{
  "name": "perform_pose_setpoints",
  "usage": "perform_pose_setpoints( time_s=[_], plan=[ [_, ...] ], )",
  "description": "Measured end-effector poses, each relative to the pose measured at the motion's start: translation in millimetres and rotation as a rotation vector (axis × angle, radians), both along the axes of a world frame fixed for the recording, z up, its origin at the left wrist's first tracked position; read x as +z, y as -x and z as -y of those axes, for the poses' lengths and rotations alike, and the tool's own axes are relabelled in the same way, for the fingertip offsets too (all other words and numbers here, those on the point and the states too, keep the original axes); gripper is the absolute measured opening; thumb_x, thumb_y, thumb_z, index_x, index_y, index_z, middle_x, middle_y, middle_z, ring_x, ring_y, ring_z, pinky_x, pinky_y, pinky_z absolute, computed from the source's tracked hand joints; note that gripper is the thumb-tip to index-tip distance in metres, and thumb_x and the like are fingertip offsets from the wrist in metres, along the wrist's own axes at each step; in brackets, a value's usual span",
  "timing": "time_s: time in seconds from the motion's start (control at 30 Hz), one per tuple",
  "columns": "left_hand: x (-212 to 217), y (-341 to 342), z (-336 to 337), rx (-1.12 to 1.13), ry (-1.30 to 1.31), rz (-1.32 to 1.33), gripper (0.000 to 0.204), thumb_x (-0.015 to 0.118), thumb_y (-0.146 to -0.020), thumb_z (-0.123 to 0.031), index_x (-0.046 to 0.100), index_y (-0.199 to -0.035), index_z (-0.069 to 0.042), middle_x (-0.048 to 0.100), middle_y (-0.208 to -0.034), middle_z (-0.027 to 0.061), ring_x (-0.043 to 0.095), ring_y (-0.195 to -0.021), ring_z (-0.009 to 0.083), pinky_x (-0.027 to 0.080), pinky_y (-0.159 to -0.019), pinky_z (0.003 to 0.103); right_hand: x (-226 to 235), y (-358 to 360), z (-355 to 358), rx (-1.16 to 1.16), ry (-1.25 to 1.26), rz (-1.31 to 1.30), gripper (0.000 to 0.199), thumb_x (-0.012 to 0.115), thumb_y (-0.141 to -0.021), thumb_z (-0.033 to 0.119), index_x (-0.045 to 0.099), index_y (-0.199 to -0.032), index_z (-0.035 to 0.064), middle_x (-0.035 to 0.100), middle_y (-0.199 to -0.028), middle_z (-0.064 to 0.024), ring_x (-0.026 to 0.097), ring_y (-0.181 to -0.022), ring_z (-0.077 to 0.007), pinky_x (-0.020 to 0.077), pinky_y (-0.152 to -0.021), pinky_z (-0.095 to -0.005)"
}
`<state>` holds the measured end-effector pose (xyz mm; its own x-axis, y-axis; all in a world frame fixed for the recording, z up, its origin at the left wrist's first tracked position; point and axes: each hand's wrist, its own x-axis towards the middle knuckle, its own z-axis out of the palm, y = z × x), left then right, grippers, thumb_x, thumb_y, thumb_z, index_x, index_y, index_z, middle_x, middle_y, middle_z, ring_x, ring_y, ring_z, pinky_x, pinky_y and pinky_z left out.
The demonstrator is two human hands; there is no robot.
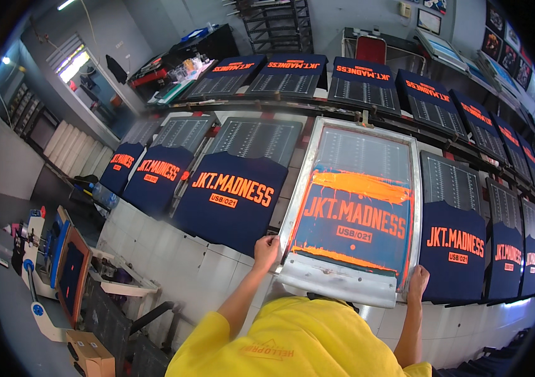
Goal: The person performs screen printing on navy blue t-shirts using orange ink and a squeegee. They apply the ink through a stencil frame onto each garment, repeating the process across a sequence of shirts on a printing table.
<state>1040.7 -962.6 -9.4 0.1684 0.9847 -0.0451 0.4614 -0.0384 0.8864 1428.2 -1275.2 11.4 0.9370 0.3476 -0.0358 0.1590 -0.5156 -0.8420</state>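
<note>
A silver-framed printing screen (416, 195) lies in front of me, between two shirts on boards. Thick orange ink (362, 185) is smeared across the upper part of its mesh, with a thinner orange line near its lower end. Bold lettering shows in the mesh between them. A wide metal strip (336, 283) forms the near end. My left hand (266, 252) is closed on the frame's left edge near that end. On the opposite edge, my right hand (418, 281) has its fingers curled round the frame. What lies under the screen is mostly hidden.
Navy shirts with orange print lie on dark boards to the left (226, 198) and right (453, 239). A farther row of printed shirts (289, 66) runs behind. At the lower left stands a press-like machine (38, 283) beside a cardboard box (90, 355).
</note>
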Motion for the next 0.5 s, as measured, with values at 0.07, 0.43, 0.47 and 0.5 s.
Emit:
perform_pose_setpoints(
  time_s=[0.07,0.43,0.47,0.5],
  plan=[
    [-2.5,1.4,-1.6,0.006,0.011,0.025,0.028,0.065,-0.088,-0.023,0.074,-0.096,0.003,0.072,-0.083,0.0157,0.068,-0.074,0.0230,0.051,-0.069,0.034,-4.5,-1.3,-0.7,0.005,0.006,0.007,0.027,0.044,-0.088,0.014,0.038,-0.067,-0.0014,0.029,-0.060,-0.0036,0.029,-0.059,-0.0124,0.0263,-0.053,-0.0381],
    [12.9,8.9,-5.9,-0.058,0.086,0.003,0.030,0.063,-0.092,-0.021,0.070,-0.096,0.008,0.068,-0.076,0.0065,0.058,-0.073,0.0099,0.046,-0.066,0.031,1.9,6.6,-10.1,-0.033,-0.004,-0.005,0.027,0.045,-0.087,0.014,0.045,-0.068,-0.0054,0.035,-0.056,-0.0088,0.036,-0.056,-0.0136,0.0327,-0.052,-0.0396],
    [12.4,10.5,-9.0,-0.075,0.068,-0.015,0.029,0.063,-0.092,-0.020,0.070,-0.095,0.008,0.066,-0.074,0.0057,0.056,-0.071,0.0095,0.046,-0.065,0.031,5.4,8.1,-13.3,-0.045,-0.001,-0.010,0.028,0.045,-0.088,0.014,0.046,-0.068,-0.0056,0.036,-0.056,-0.0098,0.037,-0.055,-0.0137,0.0342,-0.053,-0.0398],
    [14.3,10.6,-9.6,-0.093,0.055,-0.032,0.028,0.063,-0.092,-0.020,0.070,-0.094,0.008,0.065,-0.073,0.0050,0.055,-0.070,0.0092,0.045,-0.064,0.031,11.2,8.8,-13.1,-0.054,0.046,-0.065,0.028,0.046,-0.089,0.016,0.053,-0.073,-0.0065,0.046,-0.058,-0.0165,0.045,-0.055,-0.0202,0.0399,-0.057,-0.0421]
  ],
)
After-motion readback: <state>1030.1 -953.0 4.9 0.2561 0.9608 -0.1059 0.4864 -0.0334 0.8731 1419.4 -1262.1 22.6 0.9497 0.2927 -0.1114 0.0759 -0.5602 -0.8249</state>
